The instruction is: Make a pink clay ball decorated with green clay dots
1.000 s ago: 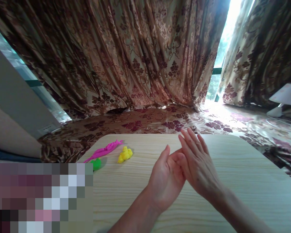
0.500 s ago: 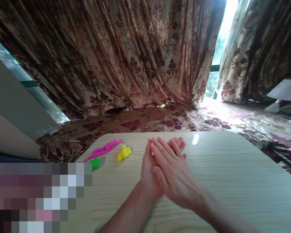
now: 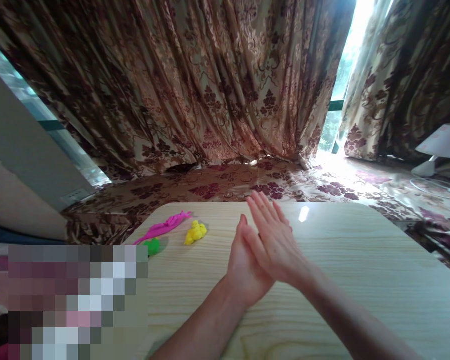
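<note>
My right hand (image 3: 275, 242) lies palm down across my left hand (image 3: 245, 272), its fingers straight and pointing away from me. The left palm faces up beneath it with the thumb raised; its fingers are mostly covered. Whether anything sits between the two palms is hidden. Left of my hands, a lumpy piece of yellow modelling clay (image 3: 195, 232) rests on the pale wooden table (image 3: 341, 280). Further left lies a long, uneven strip of magenta modelling clay (image 3: 167, 226). Close to its lower end is a green lump of modelling clay (image 3: 152, 246).
A blurred-out patch (image 3: 78, 302) covers the lower left. Behind the table's far edge runs a ledge with flowered cloth (image 3: 232, 182), below patterned curtains (image 3: 217, 85). At the far right stands a white lamp (image 3: 444, 142) with its cable.
My right hand has slid forward over the left palm, its fingertips now reaching past the table's far edge in view. The left fingers have become mostly covered. The clay pieces lie as before.
</note>
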`<state>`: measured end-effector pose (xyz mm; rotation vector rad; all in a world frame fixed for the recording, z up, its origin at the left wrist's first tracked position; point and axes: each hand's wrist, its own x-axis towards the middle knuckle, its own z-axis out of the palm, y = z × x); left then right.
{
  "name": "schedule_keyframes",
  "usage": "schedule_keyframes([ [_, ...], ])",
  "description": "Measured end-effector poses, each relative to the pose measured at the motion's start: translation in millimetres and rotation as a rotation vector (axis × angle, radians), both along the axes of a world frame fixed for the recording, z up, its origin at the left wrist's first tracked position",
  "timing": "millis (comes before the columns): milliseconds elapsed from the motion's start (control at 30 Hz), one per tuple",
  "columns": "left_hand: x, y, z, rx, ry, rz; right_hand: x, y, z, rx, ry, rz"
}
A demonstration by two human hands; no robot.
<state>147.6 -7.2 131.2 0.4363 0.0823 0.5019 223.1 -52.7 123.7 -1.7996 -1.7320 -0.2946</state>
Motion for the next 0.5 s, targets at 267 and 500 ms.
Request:
schedule_keyframes([
  [267, -14.9, -15.4, -0.9, 0.056, -0.041, 0.169, -36.4, -33.6, 4.8, -0.022, -0.055, 0.174],
  [500, -41.6, -32.3, -4.2, 0.077, 0.035, 0.076, -37.5, -43.8, -1.8, -0.026, 0.009, 0.088],
])
